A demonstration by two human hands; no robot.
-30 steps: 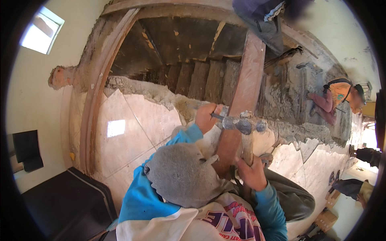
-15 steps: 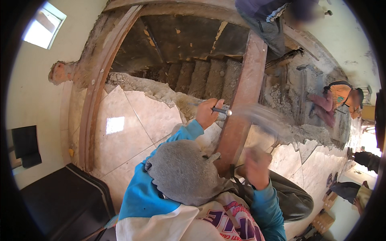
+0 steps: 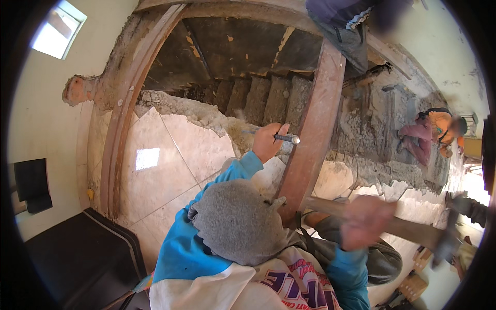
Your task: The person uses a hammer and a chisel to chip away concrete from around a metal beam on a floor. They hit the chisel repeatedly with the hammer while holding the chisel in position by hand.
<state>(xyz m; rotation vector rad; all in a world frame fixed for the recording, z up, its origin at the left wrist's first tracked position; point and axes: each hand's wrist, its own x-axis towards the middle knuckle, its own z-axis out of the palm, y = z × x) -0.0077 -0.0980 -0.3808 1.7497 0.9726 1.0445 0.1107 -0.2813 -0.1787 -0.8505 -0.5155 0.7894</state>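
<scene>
My left hand is wrapped round a steel chisel, a dark ribbed bar with a bright, worn striking end pointing right. Its other end reaches left to the broken concrete edge beside the tiles; the very tip is hard to make out. Out to the right, my right hand, smeared by motion, grips the wooden handle of a hammer. The blurred metal hammer head is far right, well apart from the chisel.
A reddish-brown steel beam crosses between my hands. Beyond the concrete edge lies an opening with rough steps. One person is at the top, and another in orange crouches at right. A black box-like piece stands lower left.
My right hand has swung the hammer away from the chisel, out to the right and nearer me. The left hand and chisel stay nearly in place.
</scene>
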